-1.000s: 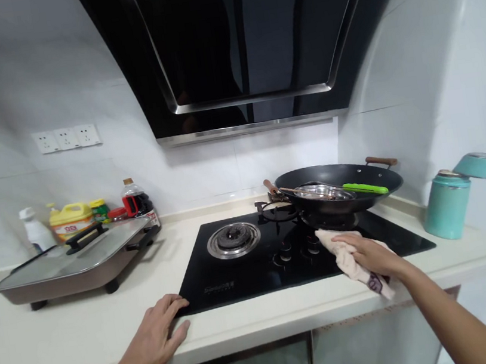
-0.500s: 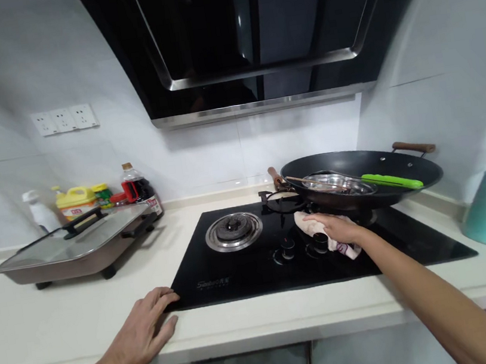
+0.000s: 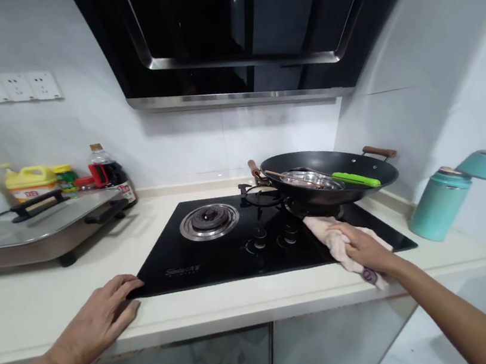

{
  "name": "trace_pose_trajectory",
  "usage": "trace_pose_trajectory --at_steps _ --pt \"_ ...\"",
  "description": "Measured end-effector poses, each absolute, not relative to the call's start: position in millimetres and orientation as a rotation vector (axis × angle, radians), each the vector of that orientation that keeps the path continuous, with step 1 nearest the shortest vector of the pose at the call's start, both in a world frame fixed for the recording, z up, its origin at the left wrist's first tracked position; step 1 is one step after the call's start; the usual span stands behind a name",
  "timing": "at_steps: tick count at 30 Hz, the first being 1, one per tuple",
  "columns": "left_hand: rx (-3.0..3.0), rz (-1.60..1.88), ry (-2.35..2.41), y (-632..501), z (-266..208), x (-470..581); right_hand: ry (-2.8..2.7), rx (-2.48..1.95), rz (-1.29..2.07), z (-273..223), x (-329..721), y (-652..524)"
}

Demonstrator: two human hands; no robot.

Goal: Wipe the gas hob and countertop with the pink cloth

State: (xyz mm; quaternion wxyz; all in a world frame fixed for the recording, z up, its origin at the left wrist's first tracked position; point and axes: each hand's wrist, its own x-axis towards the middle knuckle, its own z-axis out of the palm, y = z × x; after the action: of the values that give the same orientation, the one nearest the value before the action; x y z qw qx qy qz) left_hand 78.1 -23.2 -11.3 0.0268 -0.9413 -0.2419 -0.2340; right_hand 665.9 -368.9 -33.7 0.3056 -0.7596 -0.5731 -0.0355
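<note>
Black glass makes up the hob (image 3: 232,265), my landmark, set into a pale worktop (image 3: 242,302). Watching remotely through the head camera, I see the right hand (image 3: 365,249) gripping a pale pink cloth (image 3: 340,249) on the hob's front right part, fingers curled over its folds, seemingly pressing it against the glass. The left hand (image 3: 101,316) holds nothing; its fingers are loosely spread, touching the hob's front left corner, probably for steadiness. Over the hob's right burner sits a dark wok (image 3: 321,162), which conveniently carries a shiny metal dish (image 3: 315,179) and a bright green handle (image 3: 355,179). Compared with half a second ago, the cloth has left the hob's right knob (image 3: 290,234) and lies farther right, its tail draping over the hob's front edge. The left hand stays at its corner; the turquoise flask (image 3: 441,208) right of the hob now shows whole.
</note>
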Motion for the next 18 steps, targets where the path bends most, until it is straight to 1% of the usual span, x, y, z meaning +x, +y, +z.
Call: trace_pose_trajectory --at_steps 4,9,14,18 --pt "-2.929 -0.701 -0.75 -21 -13 78 -1.241 -2.246 -0.226 -42 714 -415" --pt "-2.902 -0.689 -0.724 -20 -12 79 -1.015 -2.512 -0.399 -39 747 -401" --pt "-2.872 -0.711 -0.696 -24 -10 82 -0.995 -2.557 -0.455 -37 734 -388" --pt "-2.874 -0.763 -0.7 -24 -13 83 -1.149 -2.429 -0.563 -41 695 -388"
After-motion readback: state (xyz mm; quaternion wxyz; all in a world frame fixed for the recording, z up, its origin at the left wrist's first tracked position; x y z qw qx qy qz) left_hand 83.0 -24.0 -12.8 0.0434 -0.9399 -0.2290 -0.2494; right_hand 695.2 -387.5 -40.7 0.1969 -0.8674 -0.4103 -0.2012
